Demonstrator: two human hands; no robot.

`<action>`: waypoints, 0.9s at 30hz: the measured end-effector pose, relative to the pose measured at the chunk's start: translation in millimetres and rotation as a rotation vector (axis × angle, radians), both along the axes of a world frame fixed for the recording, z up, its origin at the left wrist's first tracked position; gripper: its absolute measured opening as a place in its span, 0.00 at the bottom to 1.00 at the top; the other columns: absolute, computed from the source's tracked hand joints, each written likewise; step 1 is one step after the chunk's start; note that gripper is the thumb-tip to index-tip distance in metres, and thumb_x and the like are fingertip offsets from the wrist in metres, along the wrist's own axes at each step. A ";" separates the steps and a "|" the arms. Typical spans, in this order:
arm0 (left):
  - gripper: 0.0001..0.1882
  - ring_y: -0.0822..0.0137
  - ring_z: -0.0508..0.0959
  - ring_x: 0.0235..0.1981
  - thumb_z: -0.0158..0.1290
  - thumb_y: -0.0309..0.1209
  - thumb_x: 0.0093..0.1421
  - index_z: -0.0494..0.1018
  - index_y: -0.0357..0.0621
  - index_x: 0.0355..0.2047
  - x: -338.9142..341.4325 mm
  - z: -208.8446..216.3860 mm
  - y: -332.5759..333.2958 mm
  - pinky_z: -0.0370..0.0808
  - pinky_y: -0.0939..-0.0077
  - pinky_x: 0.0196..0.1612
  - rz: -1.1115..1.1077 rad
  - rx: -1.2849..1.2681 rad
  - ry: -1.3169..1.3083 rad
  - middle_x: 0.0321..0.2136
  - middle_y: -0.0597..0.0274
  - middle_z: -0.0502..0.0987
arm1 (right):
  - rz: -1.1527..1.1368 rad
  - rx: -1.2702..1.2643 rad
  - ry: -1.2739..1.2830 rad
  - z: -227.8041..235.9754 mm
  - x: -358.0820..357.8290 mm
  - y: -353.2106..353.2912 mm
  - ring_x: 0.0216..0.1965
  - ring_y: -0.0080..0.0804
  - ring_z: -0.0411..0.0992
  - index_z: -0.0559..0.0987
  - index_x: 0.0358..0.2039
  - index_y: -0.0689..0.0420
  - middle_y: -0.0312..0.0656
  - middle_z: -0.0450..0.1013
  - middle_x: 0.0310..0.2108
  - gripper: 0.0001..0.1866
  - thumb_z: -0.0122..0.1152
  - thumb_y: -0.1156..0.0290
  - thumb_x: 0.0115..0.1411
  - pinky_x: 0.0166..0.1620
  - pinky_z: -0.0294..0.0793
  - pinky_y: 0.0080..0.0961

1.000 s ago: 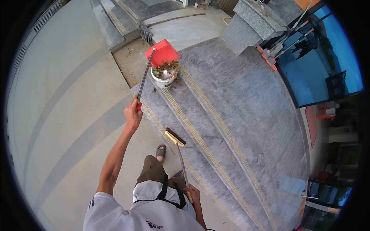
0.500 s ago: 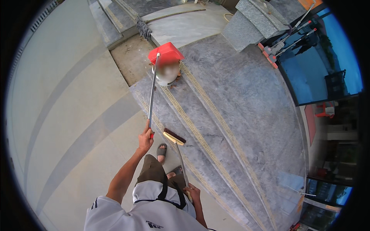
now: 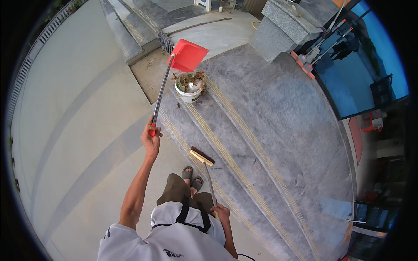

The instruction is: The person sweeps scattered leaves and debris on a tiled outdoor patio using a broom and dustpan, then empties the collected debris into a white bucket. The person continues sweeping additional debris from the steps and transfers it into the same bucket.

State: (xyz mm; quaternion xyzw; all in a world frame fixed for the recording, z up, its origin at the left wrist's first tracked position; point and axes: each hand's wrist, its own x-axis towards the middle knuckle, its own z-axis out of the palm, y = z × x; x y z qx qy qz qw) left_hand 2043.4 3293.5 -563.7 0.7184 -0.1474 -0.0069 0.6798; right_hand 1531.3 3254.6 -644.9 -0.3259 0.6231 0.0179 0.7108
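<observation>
My left hand [image 3: 151, 135] grips the red end of a long-handled dustpan, its arm stretched forward. The red dustpan [image 3: 190, 54] is raised at the far end of its metal handle, its flat inside showing. Just below it stands a white bucket [image 3: 190, 96] holding dry leaves and other litter, on the grey steps. At my right side, my right hand [image 3: 221, 212] is closed around the handle of a broom [image 3: 202, 157]. The broom's cream head with dark bristles is over the lowest steps, near my sandals; whether it touches cannot be told.
Grey steps [image 3: 278, 130] with yellow strips rise to the right. A mop [image 3: 164, 41] lies beyond the bucket, near a stone block [image 3: 285, 30]. More long-handled tools [image 3: 310, 58] lean by the dark glass at right. Pale paving [image 3: 78, 130] spreads on the left.
The dustpan has moved up off the bucket and turned, so the bucket's litter now shows. My left hand has shifted left and forward. My feet have come together; the broom stays low.
</observation>
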 end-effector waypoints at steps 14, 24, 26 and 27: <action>0.12 0.68 0.81 0.22 0.61 0.19 0.66 0.66 0.41 0.35 50.1 16.1 102.5 0.69 0.81 0.19 0.453 -0.288 0.519 0.59 0.40 0.76 | -0.219 0.035 -0.113 12.3 95.5 -41.9 0.21 0.28 0.73 0.69 0.63 0.71 0.50 0.81 0.33 0.27 0.65 0.75 0.67 0.23 0.71 0.26; 0.09 0.69 0.78 0.25 0.59 0.19 0.67 0.68 0.40 0.38 243.6 -86.5 134.4 0.72 0.79 0.22 0.508 -0.128 0.868 0.39 0.55 0.80 | -0.326 0.157 0.003 -10.1 304.8 -37.6 0.17 0.29 0.71 0.75 0.51 0.65 0.45 0.75 0.28 0.14 0.63 0.75 0.67 0.17 0.68 0.29; 0.09 0.68 0.78 0.24 0.59 0.19 0.67 0.68 0.40 0.39 285.4 -103.5 124.1 0.71 0.79 0.22 0.481 -0.090 0.908 0.38 0.55 0.79 | -0.353 0.111 0.111 -12.4 350.3 -23.0 0.16 0.30 0.71 0.71 0.59 0.66 0.45 0.75 0.28 0.23 0.65 0.76 0.65 0.17 0.68 0.31; 0.10 0.67 0.79 0.23 0.60 0.20 0.67 0.68 0.39 0.39 305.8 -113.6 114.9 0.71 0.78 0.22 0.463 -0.073 0.935 0.37 0.55 0.79 | -0.333 0.114 0.105 -13.5 370.2 -17.1 0.16 0.30 0.71 0.68 0.63 0.66 0.45 0.75 0.28 0.28 0.66 0.76 0.65 0.17 0.68 0.31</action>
